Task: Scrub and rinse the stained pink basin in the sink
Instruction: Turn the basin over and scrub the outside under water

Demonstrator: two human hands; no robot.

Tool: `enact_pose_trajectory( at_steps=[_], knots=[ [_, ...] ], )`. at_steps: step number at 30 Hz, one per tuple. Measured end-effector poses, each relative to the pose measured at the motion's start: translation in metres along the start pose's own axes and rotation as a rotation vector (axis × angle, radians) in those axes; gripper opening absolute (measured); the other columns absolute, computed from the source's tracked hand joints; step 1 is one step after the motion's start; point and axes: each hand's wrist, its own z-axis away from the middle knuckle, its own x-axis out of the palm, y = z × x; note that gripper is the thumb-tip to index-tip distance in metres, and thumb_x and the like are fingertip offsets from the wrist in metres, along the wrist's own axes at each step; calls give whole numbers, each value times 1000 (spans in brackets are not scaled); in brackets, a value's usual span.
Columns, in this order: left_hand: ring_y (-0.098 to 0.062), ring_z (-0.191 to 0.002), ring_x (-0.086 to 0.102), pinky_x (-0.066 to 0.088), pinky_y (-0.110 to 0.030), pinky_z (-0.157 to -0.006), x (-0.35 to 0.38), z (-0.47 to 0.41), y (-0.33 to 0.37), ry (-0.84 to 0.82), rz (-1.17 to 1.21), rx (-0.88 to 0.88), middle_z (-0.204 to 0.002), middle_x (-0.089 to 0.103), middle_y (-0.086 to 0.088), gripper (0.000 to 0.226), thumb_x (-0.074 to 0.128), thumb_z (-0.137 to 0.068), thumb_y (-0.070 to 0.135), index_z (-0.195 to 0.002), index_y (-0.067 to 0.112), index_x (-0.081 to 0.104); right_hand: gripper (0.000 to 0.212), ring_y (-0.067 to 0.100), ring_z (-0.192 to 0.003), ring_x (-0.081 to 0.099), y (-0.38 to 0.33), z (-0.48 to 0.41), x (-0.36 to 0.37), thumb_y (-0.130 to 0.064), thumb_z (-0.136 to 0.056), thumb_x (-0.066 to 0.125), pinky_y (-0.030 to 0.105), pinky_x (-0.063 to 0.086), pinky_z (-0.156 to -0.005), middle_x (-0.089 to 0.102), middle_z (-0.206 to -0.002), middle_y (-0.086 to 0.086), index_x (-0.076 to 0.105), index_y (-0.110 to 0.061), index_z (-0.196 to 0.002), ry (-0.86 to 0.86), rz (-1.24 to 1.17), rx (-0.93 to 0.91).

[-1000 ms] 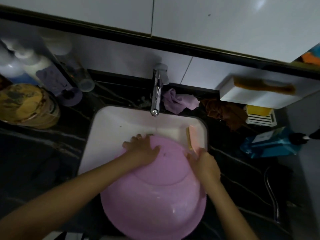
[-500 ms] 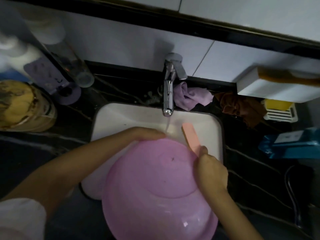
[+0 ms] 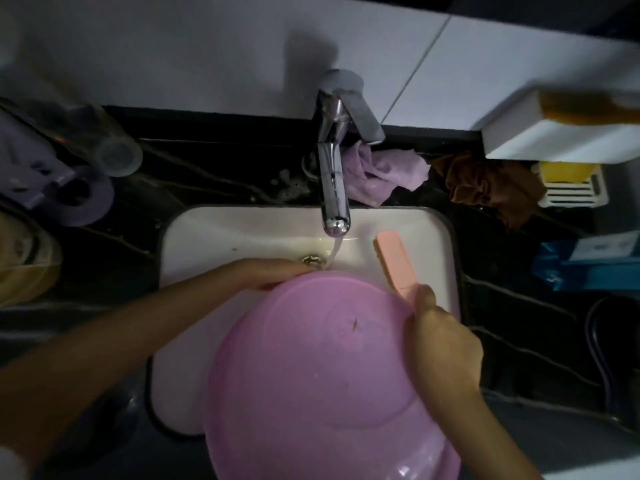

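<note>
**Scrubber pointing away from the stain**

The white sink [image 3: 214, 237] is holding the pink basin [image 3: 311, 375], which is lying upside down and tilted. Its underside is facing the camera, its far edge is sitting deep in the sink and its near edge is hanging out over the front. The tap [image 3: 334, 188] is running, and its thin stream [image 3: 334, 249] is falling just beyond the basin's far edge, beside the drain [image 3: 313, 260].

The left hand [image 3: 263, 271] is lying along that far edge. Its fingertips are hidden, so it cannot be told whether they are curling under.

The right hand [image 3: 440, 337] is resting against the basin's right side. Its fingers are wrapping the near end of a pink scrubber [image 3: 394, 261], with the thumb lying along it.

The scrubber's long axis is running away from the hand, up and slightly left towards the tap. Most of its length is therefore hanging over bare sink, not over the basin.

A small dark mark [image 3: 354, 325] is showing on the underside, left of the right hand and closer to it than to the left. The next stroke probably calls for swinging the scrubber's far end left and back onto that spot.
</note>
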Motion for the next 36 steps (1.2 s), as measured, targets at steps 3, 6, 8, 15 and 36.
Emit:
enact_pose_trajectory(
  at_steps=[3,6,8,15,36],
  knots=[
    [-8,-102,59,44,-26,-99,16,6,34,-83,5,136,-113,66,0,29,40,-101,29,-111,15,63,33,26,-81,67,-2,-1,1,-11,-95,34,27,31,-56,66,-93,2,34,-15,-128,2,10,13],
    [-7,-106,58,43,-14,-90,36,8,72,-215,-140,191,-122,64,-3,35,38,-102,26,-118,7,63,30,27,-76,66,-1,-1,3,-12,-94,36,28,32,-54,65,-87,2,37,-15,-124,20,-6,30],
    [-10,-100,54,43,-15,-83,32,-5,63,-220,-221,191,-120,62,-10,38,35,-103,29,-113,4,62,28,28,-73,65,-1,-1,4,-12,-95,36,28,32,-53,65,-85,3,38,-14,-123,34,-19,45],
    [-7,-115,45,34,-17,-94,38,33,41,84,-571,365,-130,52,4,44,33,-100,40,-132,16,50,33,27,-79,67,-6,-2,6,-12,-96,34,28,31,-54,66,-91,3,36,-14,-129,3,13,68],
    [-26,-122,48,40,-37,-96,62,71,42,479,-798,130,-135,49,-3,47,35,-95,50,-137,27,38,10,19,-55,52,56,-25,-8,-8,-92,42,25,38,-47,65,-80,17,50,-6,-86,-650,-490,353]
  ],
)
